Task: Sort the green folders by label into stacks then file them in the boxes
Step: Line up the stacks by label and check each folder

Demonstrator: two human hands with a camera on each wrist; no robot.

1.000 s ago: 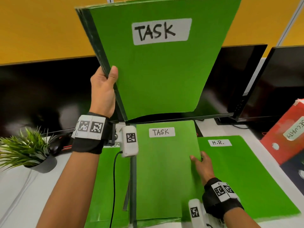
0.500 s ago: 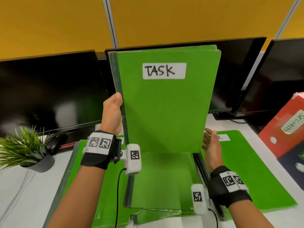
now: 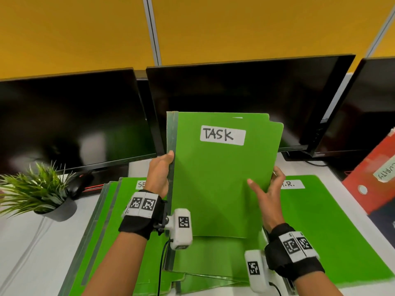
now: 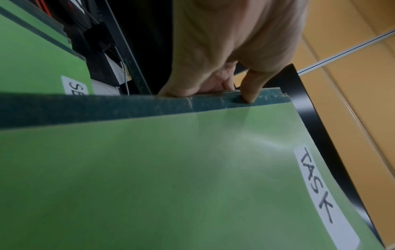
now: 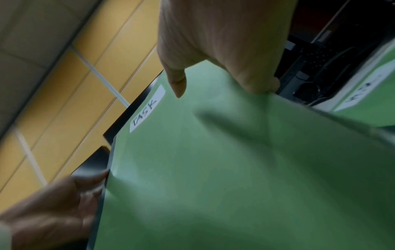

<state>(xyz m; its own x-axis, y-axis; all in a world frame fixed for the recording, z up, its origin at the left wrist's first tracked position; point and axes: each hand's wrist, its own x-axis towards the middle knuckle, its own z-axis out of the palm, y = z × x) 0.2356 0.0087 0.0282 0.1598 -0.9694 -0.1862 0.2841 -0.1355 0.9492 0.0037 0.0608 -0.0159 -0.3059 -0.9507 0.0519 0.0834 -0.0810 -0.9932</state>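
Note:
I hold a bundle of green TASK folders (image 3: 218, 178) upright above the desk, its label facing me. My left hand (image 3: 161, 175) grips its dark spine edge (image 4: 149, 105), thumb on the front. At the right edge, my right hand (image 3: 268, 189) holds the folders, thumb on the front cover (image 5: 213, 169) and fingers behind. Under the bundle lie more green folders (image 3: 213, 255). A stack whose label starts "SE" (image 3: 106, 221) lies to the left, and a folder labelled H.R. (image 3: 333, 227) to the right.
Black monitors (image 3: 245, 99) stand along the back of the white desk (image 3: 25, 248). A potted plant (image 3: 40, 193) sits at the left. A red box with a label (image 3: 374, 176) leans at the right edge, a dark one below it.
The TASK bundle came down from high in front of me to just above the desk. My right hand left the lying folder and took the bundle's right edge.

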